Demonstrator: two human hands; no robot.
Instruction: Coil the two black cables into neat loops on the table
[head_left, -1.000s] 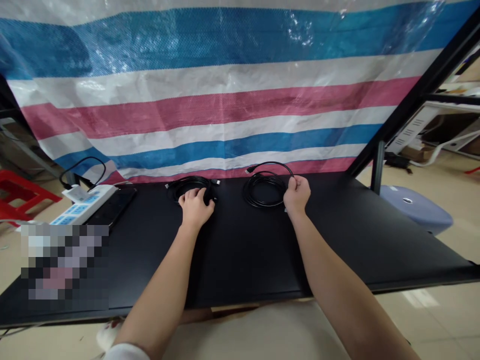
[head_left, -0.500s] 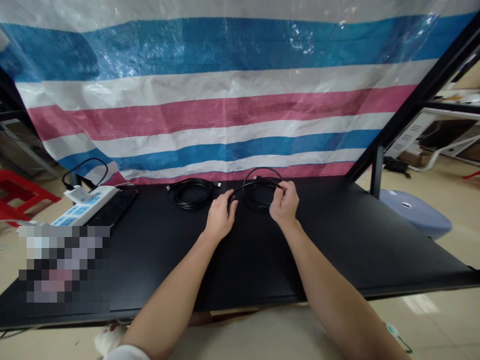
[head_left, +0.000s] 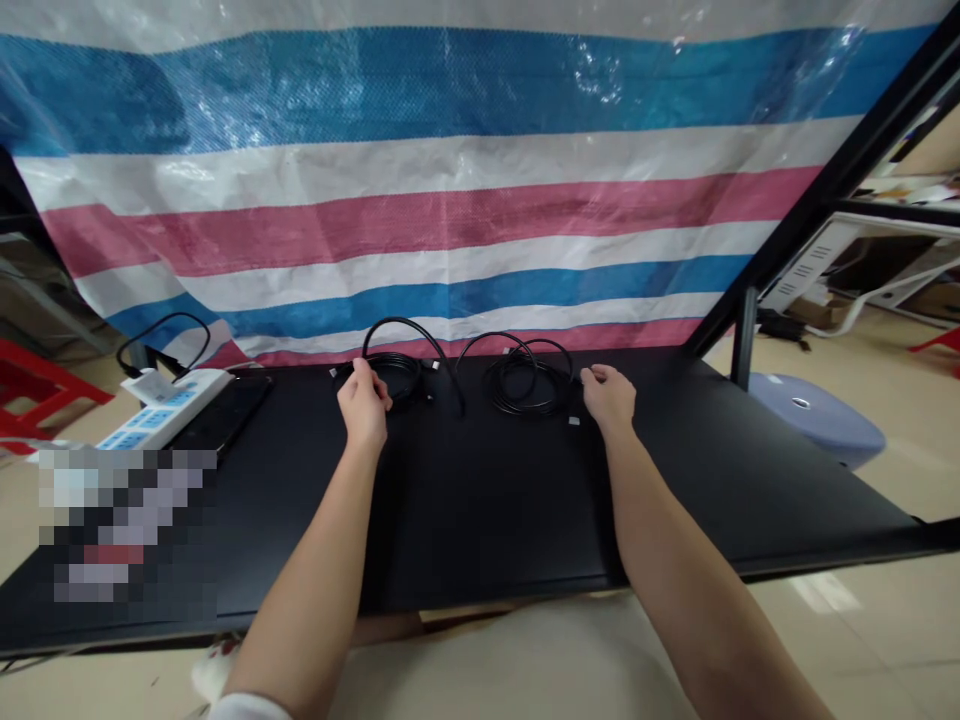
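Observation:
Two black coiled cables lie at the back of the black table (head_left: 487, 500). My left hand (head_left: 364, 405) is closed on a cable strand (head_left: 420, 335) that arcs up from my fingers and comes down between the coils. This hand hovers at the front left of the left coil (head_left: 405, 385). My right hand (head_left: 609, 395) sits at the right edge of the right coil (head_left: 529, 385), fingers pinched where a strand leaves the coil. A loose loop rises behind the right coil.
A white power strip (head_left: 169, 410) with a black plug lead and a flat black device (head_left: 225, 415) lie at the table's left. A striped tarp (head_left: 450, 200) hangs behind. A pale blue stool (head_left: 817, 420) and black frame post (head_left: 742, 335) stand right.
My left hand went from the middle leftward to the left coil, drawing a strand up into an arc. My right hand shifted right, to the right coil's outer edge.

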